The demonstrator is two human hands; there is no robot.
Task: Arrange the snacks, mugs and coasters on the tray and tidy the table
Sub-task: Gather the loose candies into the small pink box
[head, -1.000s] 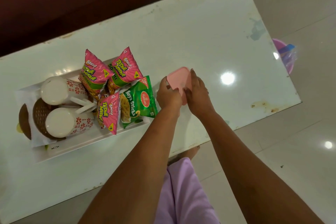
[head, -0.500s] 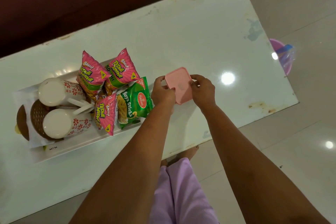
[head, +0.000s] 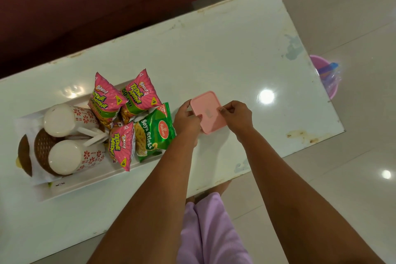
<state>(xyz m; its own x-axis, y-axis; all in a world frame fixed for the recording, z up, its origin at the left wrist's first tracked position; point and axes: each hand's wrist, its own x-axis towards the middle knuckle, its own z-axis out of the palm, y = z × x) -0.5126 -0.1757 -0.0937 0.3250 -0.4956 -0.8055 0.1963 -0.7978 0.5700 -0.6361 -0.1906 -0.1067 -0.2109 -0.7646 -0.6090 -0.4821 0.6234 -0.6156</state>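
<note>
A pink square lidded box [head: 209, 111] sits on the white table [head: 214, 53], just right of the tray. My left hand [head: 186, 121] grips its left edge and my right hand [head: 236, 118] pinches its right edge. The white tray [head: 85, 180] holds two upturned floral mugs [head: 70, 120] [head: 75, 156], brown woven coasters [head: 41, 150], three pink snack packets [head: 106, 100] [head: 139, 94] [head: 122, 146] and a green Soya Sticks packet [head: 155, 133].
A dark red sofa [head: 107, 2] runs along the table's far side. On the floor past the right end stands a pink bucket [head: 327, 77] with plastic bits in it. The table's right half has stains near the front edge [head: 304, 135].
Both hands have shifted from covering the pink box to holding it by its opposite edges, so its top now shows. The tray items have not moved.
</note>
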